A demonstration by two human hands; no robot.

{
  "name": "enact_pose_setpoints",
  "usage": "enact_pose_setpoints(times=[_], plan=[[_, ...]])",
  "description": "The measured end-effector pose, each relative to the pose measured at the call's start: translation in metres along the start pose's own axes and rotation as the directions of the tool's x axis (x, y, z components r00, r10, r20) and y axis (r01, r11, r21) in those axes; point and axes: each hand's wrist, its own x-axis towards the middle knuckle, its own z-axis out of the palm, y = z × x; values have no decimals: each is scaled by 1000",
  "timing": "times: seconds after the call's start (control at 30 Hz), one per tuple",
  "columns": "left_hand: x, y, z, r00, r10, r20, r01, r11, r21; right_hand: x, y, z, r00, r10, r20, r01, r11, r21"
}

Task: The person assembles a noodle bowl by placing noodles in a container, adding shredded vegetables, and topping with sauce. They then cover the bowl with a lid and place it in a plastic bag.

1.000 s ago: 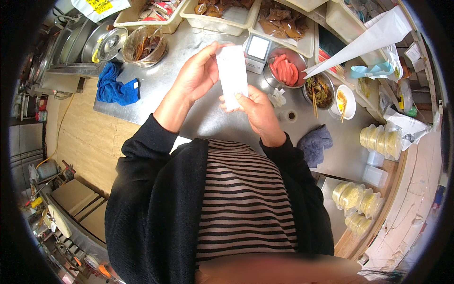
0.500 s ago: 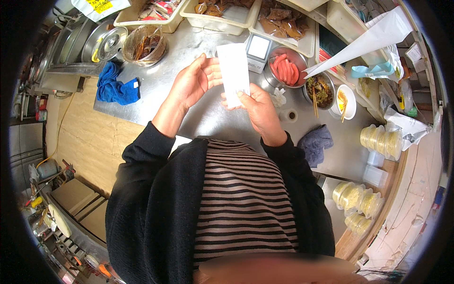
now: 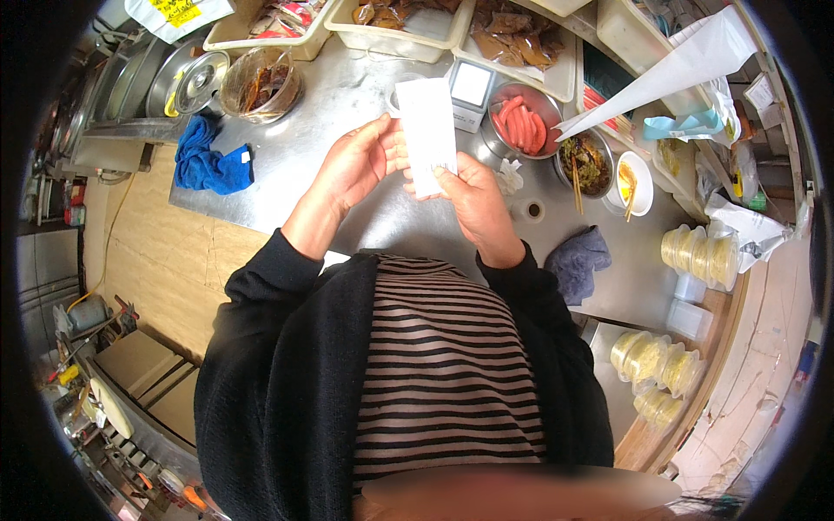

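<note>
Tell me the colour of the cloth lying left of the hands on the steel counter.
Blue cloth, seen best in the head view.

I hold a white paper slip (image 3: 427, 135) up over the metal table (image 3: 382, 217). My right hand (image 3: 469, 195) pinches its bottom end, thumb on top. My left hand (image 3: 354, 165) touches its left edge with open fingers. A blue cloth (image 3: 208, 161) lies at the table's left edge. A bowl of red sausages (image 3: 521, 122) sits near the far edge.
</note>
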Motion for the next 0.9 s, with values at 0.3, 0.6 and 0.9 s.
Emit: enact_pose_setpoints(times=[0.3, 0.6, 0.9], plan=[[1, -7, -2, 999, -18, -33, 18, 1000, 3, -2, -1, 0, 1000, -2, -8, 2, 1000, 20], [-2, -7, -4, 1000, -1, -19, 0, 1000, -4, -1, -3, -1, 1000, 9, -10, -9, 1000, 12], [-7, -5, -4, 1000, -16, -24, 17, 999, 35, 0, -6, 0, 1000, -19, -1, 19, 1000, 21]])
